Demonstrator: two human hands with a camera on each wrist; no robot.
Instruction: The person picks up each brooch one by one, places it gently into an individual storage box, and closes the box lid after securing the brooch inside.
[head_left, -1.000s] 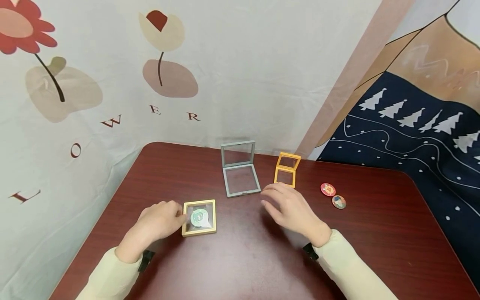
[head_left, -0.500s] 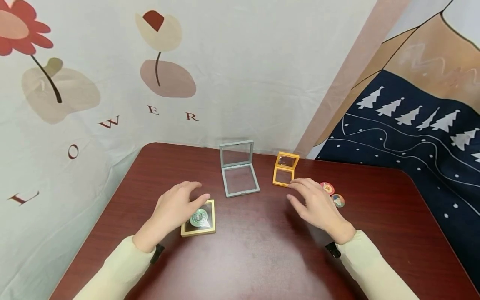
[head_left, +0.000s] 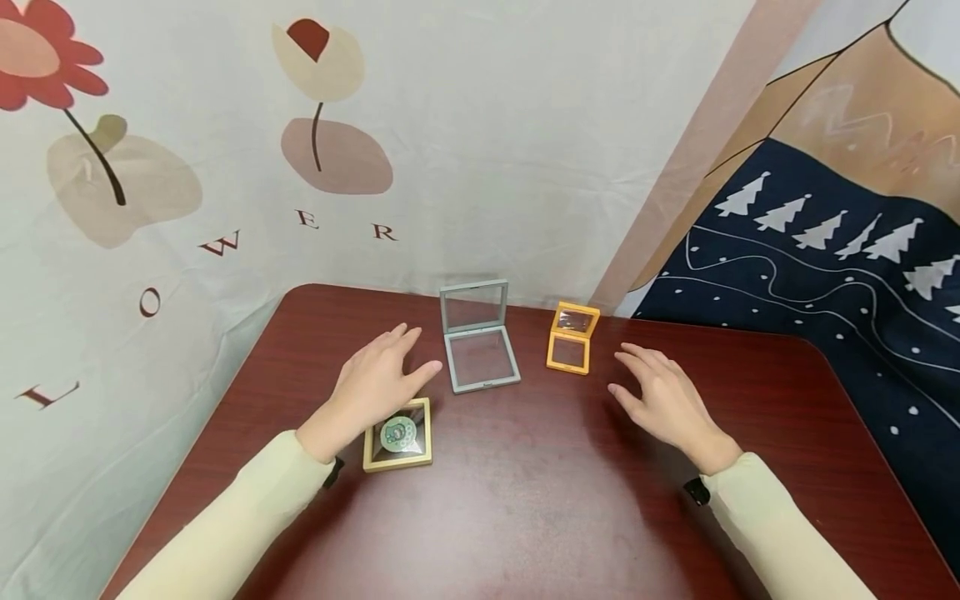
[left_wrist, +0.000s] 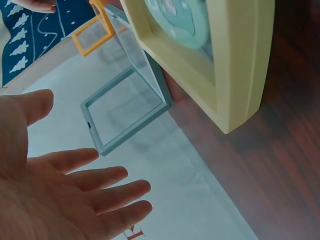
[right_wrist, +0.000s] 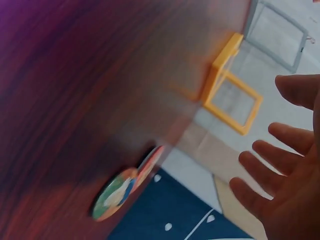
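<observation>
My left hand [head_left: 367,387] hovers with spread fingers over the upper left part of a pale yellow square display frame [head_left: 428,437]. Inside that frame, behind its clear film, sits a round green badge [head_left: 398,434]. Farther back, a grey display frame [head_left: 486,385] stands unfolded, its lid upright. A smaller orange display frame [head_left: 567,367], also unfolded, is to its right. My right hand [head_left: 671,404], fingers loosely extended and holding nothing, hangs right of the orange frame. It hides two round badges in the head view; the right wrist view shows the green-and-blue badge [right_wrist: 114,195] and the red badge [right_wrist: 151,164].
Everything lies on a dark red-brown wooden table [head_left: 510,517]. A white cloth with printed flowers [head_left: 480,167] hangs along the back. At the right hangs a dark blue cloth with white trees [head_left: 810,258].
My left hand has let go of the pale yellow frame's left edge and moved up and right over it. My right hand has moved right, from near the orange frame to over the two badges.
</observation>
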